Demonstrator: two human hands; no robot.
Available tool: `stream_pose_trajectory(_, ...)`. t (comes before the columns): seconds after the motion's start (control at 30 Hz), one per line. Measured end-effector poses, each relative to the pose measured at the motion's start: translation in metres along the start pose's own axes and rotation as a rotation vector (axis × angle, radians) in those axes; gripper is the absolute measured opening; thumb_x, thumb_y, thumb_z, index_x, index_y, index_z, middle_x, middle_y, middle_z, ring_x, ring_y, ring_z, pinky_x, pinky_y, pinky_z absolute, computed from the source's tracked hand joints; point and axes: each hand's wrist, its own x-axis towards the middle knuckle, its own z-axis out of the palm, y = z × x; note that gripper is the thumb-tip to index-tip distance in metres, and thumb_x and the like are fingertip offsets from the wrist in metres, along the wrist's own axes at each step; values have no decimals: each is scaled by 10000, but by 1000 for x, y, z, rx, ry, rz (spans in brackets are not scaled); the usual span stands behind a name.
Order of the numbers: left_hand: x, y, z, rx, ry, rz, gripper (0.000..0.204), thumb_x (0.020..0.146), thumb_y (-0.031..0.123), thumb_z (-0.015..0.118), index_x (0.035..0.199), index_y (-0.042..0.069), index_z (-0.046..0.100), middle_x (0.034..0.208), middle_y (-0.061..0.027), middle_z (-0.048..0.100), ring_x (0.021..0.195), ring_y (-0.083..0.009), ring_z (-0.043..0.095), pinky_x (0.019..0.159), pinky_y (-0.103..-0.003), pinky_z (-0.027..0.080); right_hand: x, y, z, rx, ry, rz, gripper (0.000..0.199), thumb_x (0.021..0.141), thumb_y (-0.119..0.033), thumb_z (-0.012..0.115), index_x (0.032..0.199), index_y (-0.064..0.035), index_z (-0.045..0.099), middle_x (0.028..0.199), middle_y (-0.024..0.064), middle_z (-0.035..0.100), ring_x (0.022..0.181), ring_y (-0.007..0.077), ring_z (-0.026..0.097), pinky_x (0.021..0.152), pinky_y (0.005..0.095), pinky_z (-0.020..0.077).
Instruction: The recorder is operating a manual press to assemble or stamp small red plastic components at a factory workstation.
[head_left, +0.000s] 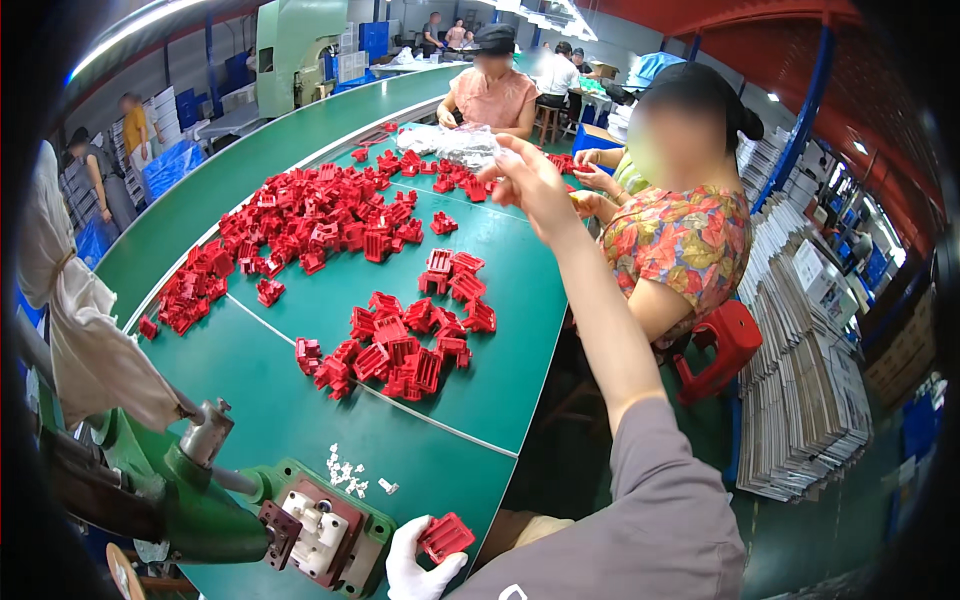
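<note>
My left hand (413, 568), in a white glove, is at the lower edge, closed around a red slotted plastic housing (446, 538). It is beside the green hand press (215, 500), whose base carries a brown plate with a white fixture (322, 535). My bare right arm stretches forward from a grey sleeve. The right hand (535, 190) hangs in the air over the table's right edge, fingers loosely bent and apart, nothing visible in them. Small white pieces (345, 472) lie behind the press base. A group of red housings (395, 345) lies mid-table.
A large heap of red housings (310, 215) covers the far left of the green table (460, 410). Clear plastic bags (450, 145) lie farther back. Co-workers sit along the right side, one in a flowered shirt (680, 235). A red stool (722, 345) and stacked flat cardboard (800, 390) stand right.
</note>
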Motion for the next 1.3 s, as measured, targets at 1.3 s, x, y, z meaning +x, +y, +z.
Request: stream_pose_trajectory(1.3,-7,17,3,37,-81,57,724,674,102,866,1288,-11,499,1205,-125,578,1120,-240,609,972,-371,503,-262,151,59,-271,-36,436,178,920,-177,634,1019,-37,682,766,11,684,669,63,623,635,238,508)
